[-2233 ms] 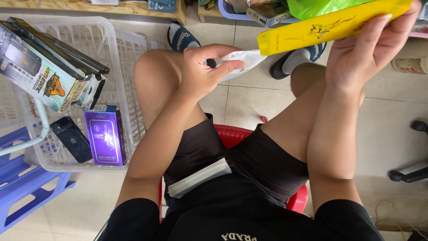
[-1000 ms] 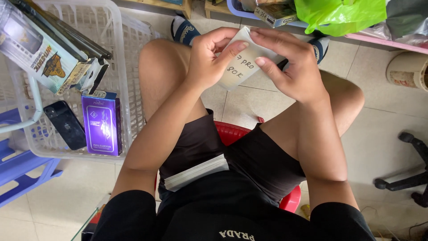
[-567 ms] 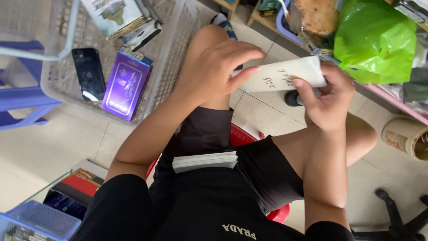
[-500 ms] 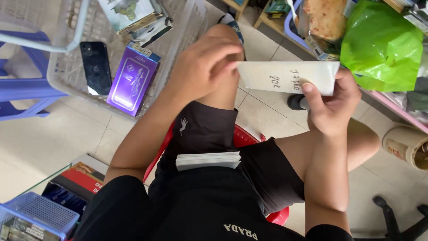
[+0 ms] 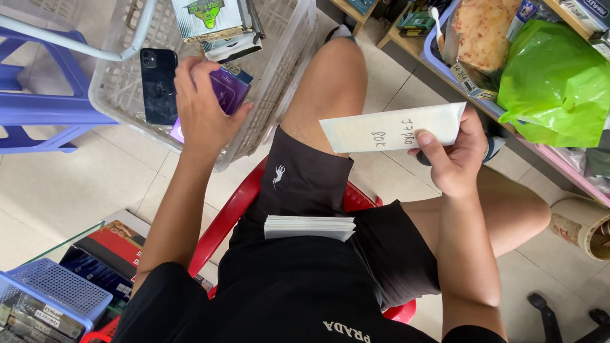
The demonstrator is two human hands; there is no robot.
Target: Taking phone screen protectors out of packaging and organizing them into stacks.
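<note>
My right hand (image 5: 452,155) holds a long white envelope (image 5: 394,127) with handwriting on it, level above my right knee. My left hand (image 5: 202,105) reaches into a white plastic basket (image 5: 279,70) at the upper left, its fingers on a purple box (image 5: 227,89). A black phone (image 5: 158,86) lies in the basket just left of that hand. A stack of white envelopes (image 5: 309,227) rests on my lap. I sit on a red plastic stool (image 5: 232,213).
More boxed packs (image 5: 213,19) lie in the basket. A blue stool (image 5: 38,95) stands at the left. A small blue basket (image 5: 54,295) and flat boxes (image 5: 105,251) are at the lower left. A shelf with a green bag (image 5: 556,79) runs along the right.
My left hand let go of the envelope and moved left into the basket, onto the purple box. My right hand now holds the envelope alone. The view swung left.
</note>
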